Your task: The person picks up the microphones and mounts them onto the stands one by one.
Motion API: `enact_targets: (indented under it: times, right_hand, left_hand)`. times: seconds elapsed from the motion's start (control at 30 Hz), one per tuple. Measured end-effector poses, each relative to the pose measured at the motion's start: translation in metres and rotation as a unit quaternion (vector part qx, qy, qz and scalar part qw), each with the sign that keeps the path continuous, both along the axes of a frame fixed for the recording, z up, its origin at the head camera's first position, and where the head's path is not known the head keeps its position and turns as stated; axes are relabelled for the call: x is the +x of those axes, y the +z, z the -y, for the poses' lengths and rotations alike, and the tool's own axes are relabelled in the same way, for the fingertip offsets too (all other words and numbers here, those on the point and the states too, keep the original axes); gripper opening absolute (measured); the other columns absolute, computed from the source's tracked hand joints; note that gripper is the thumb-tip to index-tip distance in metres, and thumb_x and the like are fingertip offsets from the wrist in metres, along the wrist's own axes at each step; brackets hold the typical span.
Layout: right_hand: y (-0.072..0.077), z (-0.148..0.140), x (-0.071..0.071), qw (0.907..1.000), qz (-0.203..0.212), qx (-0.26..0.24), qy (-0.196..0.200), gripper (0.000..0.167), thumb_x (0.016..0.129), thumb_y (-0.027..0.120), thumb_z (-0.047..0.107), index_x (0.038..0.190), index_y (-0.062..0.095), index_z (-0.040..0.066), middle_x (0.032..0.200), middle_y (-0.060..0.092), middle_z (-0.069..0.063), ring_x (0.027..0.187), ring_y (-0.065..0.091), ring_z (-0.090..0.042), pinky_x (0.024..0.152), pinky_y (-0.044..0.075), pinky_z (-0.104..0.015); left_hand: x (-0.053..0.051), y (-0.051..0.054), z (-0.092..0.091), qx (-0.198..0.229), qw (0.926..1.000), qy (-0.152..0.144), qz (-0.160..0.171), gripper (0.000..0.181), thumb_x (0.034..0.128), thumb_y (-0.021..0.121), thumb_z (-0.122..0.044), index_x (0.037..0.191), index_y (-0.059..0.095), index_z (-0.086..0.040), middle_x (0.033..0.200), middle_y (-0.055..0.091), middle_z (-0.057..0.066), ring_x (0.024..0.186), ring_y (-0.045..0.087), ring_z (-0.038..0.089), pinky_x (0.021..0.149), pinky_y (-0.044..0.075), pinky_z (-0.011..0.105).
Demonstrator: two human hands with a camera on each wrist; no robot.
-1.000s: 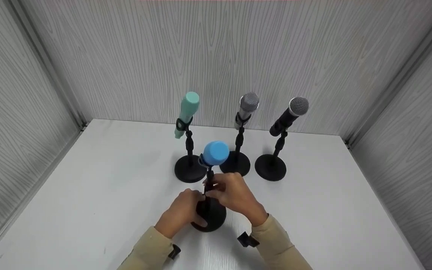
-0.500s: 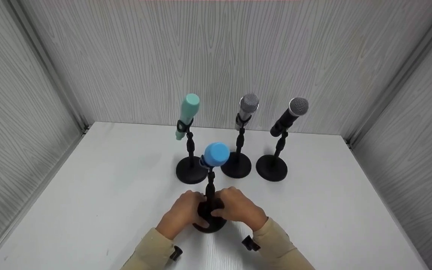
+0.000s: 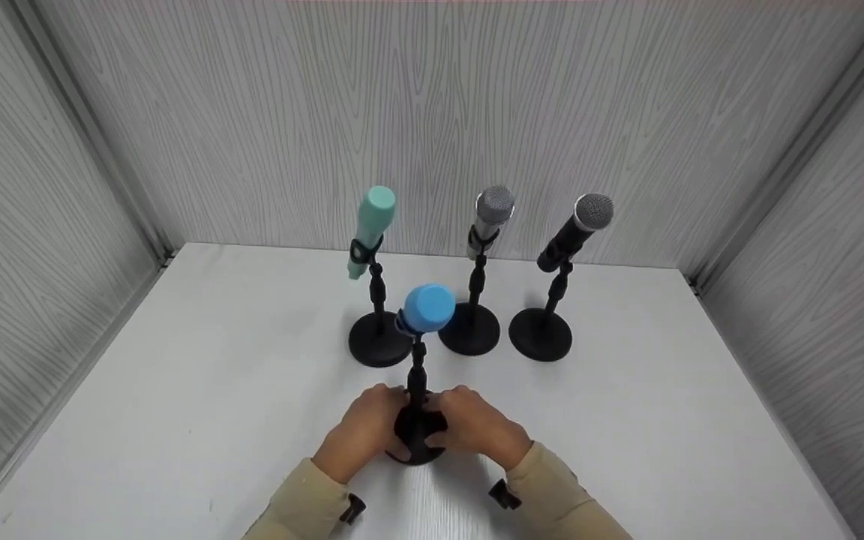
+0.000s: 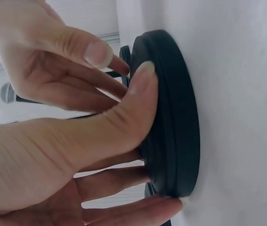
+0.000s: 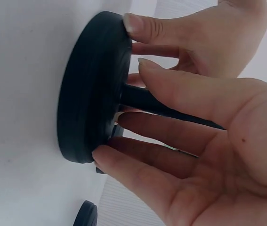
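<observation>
A black desk microphone stand (image 3: 417,377) stands upright on the white table, with a blue-topped microphone (image 3: 430,307) in its clip. My left hand (image 3: 368,427) grips the left side of its round base (image 4: 173,113); the thumb presses on top and the fingers reach the rim. On the other side is my right hand (image 3: 473,424), fingers loosely extended. In the right wrist view, fingertips of this right hand (image 5: 208,141) touch the edge of the base, while its thumb appears raised off the surface. Parts of the base are hidden behind both hands.
Behind stand several-part black stands holding a mint-green microphone (image 3: 376,214), a silver microphone (image 3: 493,206) and a black microphone (image 3: 578,225). The green and silver ones are close behind the blue one. Grey wood-grain panels (image 3: 417,112) enclose the white table (image 3: 199,390).
My right hand has come down from the stand's pole to its base, fingers loosening. The left hand stays at the base, and the stand has hardly moved.
</observation>
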State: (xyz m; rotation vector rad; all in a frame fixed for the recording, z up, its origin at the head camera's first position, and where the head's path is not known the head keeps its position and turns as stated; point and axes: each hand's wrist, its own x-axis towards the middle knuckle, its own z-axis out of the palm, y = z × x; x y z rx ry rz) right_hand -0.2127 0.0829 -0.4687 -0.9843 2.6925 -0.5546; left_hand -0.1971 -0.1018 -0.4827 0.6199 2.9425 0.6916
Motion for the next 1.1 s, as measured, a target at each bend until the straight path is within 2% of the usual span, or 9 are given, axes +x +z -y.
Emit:
enact_targets:
  times: [0.13, 0.33, 0.47, 0.63, 0.8, 1.0, 1.1]
  right_hand:
    - [-0.003, -0.001, 0.003, 0.9997, -0.017, 0.014, -0.010, 0.033, 0.082, 0.087, 0.011, 0.113, 0.077, 0.005, 0.108, 0.078, -0.009, 0.101, 0.071, -0.026, 0.091, 0.058, -0.039]
    - [-0.010, -0.002, 0.000, 0.9980, -0.060, 0.014, -0.010, 0.048, 0.077, 0.091, 0.018, 0.121, 0.074, 0.007, 0.106, 0.078, -0.010, 0.094, 0.070, -0.029, 0.085, 0.058, -0.040]
    - [-0.013, -0.003, -0.008, 0.9959, -0.089, 0.011, -0.011, 0.041, 0.076, 0.091, 0.016, 0.113, 0.075, 0.005, 0.104, 0.077, -0.009, 0.089, 0.070, -0.028, 0.081, 0.059, -0.040]
    - [-0.016, -0.004, -0.021, 0.9924, -0.123, 0.004, -0.004, 0.033, 0.074, 0.091, 0.012, 0.101, 0.075, 0.004, 0.097, 0.075, -0.009, 0.085, 0.069, -0.029, 0.076, 0.058, -0.039]
    - [-0.015, -0.003, -0.036, 0.9939, -0.108, 0.007, -0.022, 0.029, 0.073, 0.091, 0.008, 0.097, 0.075, 0.003, 0.094, 0.076, -0.011, 0.088, 0.070, -0.028, 0.078, 0.058, -0.038]
    - [-0.015, -0.001, -0.056, 0.9951, -0.086, 0.017, -0.047, 0.039, 0.073, 0.094, 0.014, 0.105, 0.075, 0.002, 0.102, 0.077, -0.013, 0.097, 0.073, -0.031, 0.087, 0.059, -0.043]
    - [-0.013, 0.000, -0.062, 0.9956, -0.070, 0.021, -0.058, 0.042, 0.072, 0.094, 0.016, 0.107, 0.076, 0.002, 0.104, 0.077, -0.014, 0.100, 0.073, -0.033, 0.090, 0.059, -0.045]
  left_hand:
    - [0.000, -0.003, -0.002, -0.004, 0.9998, -0.002, -0.021, 0.060, 0.0540, 0.102, -0.012, 0.106, 0.075, 0.000, 0.099, 0.075, 0.014, 0.093, 0.068, 0.033, 0.088, 0.056, 0.048]
    - [-0.008, -0.006, -0.007, -0.013, 0.9992, 0.009, -0.038, 0.057, 0.0539, 0.102, -0.012, 0.103, 0.074, 0.000, 0.096, 0.075, 0.014, 0.089, 0.068, 0.035, 0.085, 0.058, 0.047]
    - [-0.018, -0.008, -0.012, -0.008, 0.9989, 0.017, -0.043, 0.055, 0.0541, 0.102, -0.013, 0.098, 0.074, 0.002, 0.094, 0.075, 0.016, 0.091, 0.070, 0.039, 0.085, 0.058, 0.049]
    - [-0.032, -0.010, -0.016, -0.001, 0.9991, 0.021, -0.036, 0.052, 0.0534, 0.102, -0.008, 0.097, 0.074, 0.001, 0.096, 0.076, 0.016, 0.099, 0.071, 0.038, 0.093, 0.058, 0.047]
    - [-0.043, -0.009, -0.021, -0.010, 0.9987, 0.050, -0.010, 0.053, 0.0583, 0.100, -0.006, 0.102, 0.073, 0.003, 0.100, 0.075, 0.018, 0.103, 0.070, 0.040, 0.095, 0.057, 0.049]
    - [-0.061, -0.009, -0.026, 0.025, 0.9972, 0.069, -0.016, 0.047, 0.0598, 0.097, 0.001, 0.101, 0.075, 0.004, 0.101, 0.076, 0.021, 0.102, 0.071, 0.038, 0.095, 0.058, 0.047]
    - [-0.066, -0.009, -0.026, 0.021, 0.9966, 0.078, -0.019, 0.046, 0.0604, 0.097, -0.001, 0.101, 0.075, 0.003, 0.100, 0.077, 0.019, 0.102, 0.071, 0.037, 0.095, 0.057, 0.046]
